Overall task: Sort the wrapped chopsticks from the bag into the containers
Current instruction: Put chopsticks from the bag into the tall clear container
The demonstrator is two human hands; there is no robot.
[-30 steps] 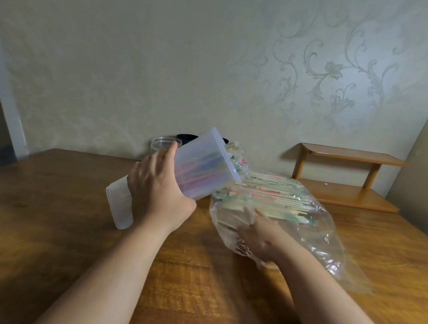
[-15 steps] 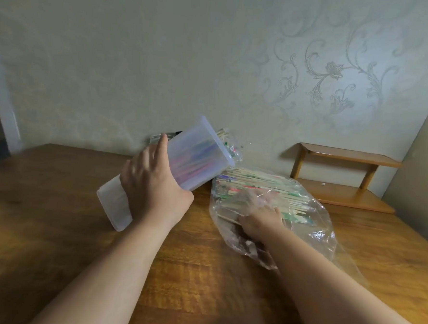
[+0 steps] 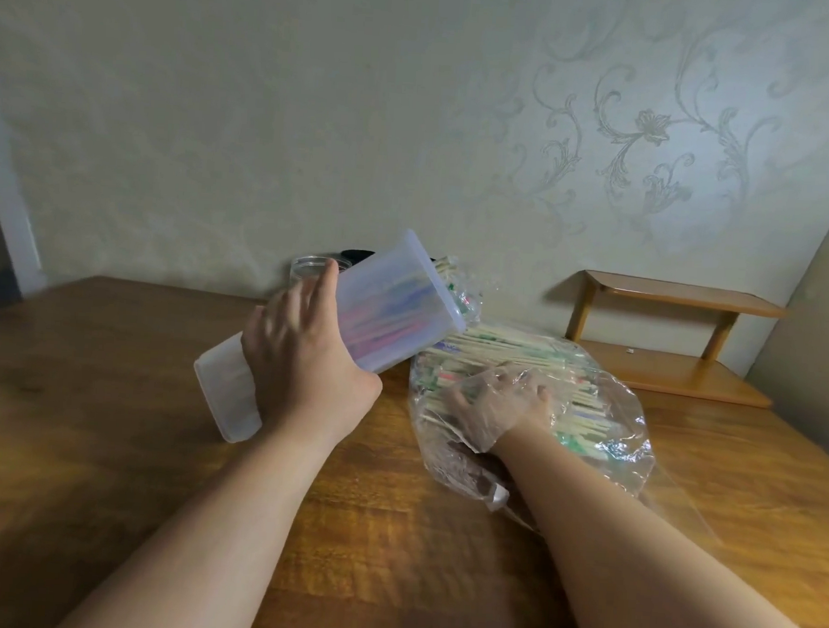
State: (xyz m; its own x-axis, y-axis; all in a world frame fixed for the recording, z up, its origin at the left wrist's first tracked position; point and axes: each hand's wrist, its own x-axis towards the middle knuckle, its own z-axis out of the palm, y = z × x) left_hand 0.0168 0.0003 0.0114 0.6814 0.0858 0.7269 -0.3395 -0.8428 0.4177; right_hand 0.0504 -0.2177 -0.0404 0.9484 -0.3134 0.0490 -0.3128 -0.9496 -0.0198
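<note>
Chopsticks (image 3: 507, 351) fill the bag (image 3: 622, 452); your right grip (image 3: 494, 406) is inside, hold unclear. Your left grip (image 3: 302, 365) clasps the tilted container (image 3: 398, 308).

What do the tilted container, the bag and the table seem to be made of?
Container: probably plastic, frosted, translucent; coloured wrappers show blurred through its wall. Bag: thin clear plastic film; it crinkles, glints, shows the right hand through it. Table: wood or veneer, glossy; grain shows.

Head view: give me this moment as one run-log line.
left hand grips tilted container | right hand inside bag, on chopsticks, grasp unclear | bag on table
</note>
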